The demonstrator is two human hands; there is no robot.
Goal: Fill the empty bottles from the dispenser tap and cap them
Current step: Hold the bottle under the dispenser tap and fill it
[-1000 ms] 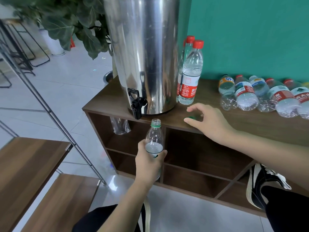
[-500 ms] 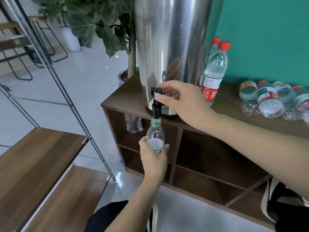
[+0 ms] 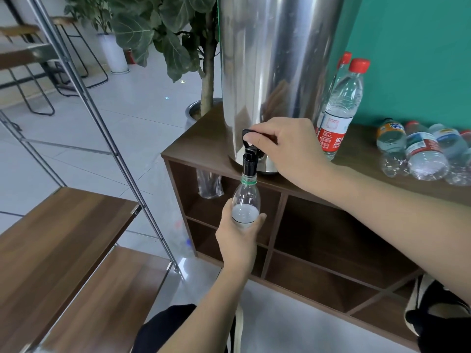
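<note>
A tall steel dispenser (image 3: 275, 72) stands on the wooden shelf unit (image 3: 198, 146). Its black tap (image 3: 249, 159) juts out at the front edge. My left hand (image 3: 238, 240) grips a clear uncapped bottle (image 3: 246, 200) with a green neck ring, its mouth right under the spout. My right hand (image 3: 285, 149) pinches the tap's black lever. Two upright red-capped bottles (image 3: 341, 108) stand just right of the dispenser. Several bottles (image 3: 423, 154) lie on their sides further right. The green cap is hidden.
A potted plant (image 3: 178, 42) stands left of the dispenser. A metal rack with wooden shelves (image 3: 63, 238) fills the lower left. A clear bag (image 3: 209, 183) hangs in the upper left cubby. My shoe (image 3: 433, 309) shows at the lower right.
My right hand left the cap on the shelf top and took hold of the tap lever. My left hand raised the bottle to the spout. The camera has moved closer.
</note>
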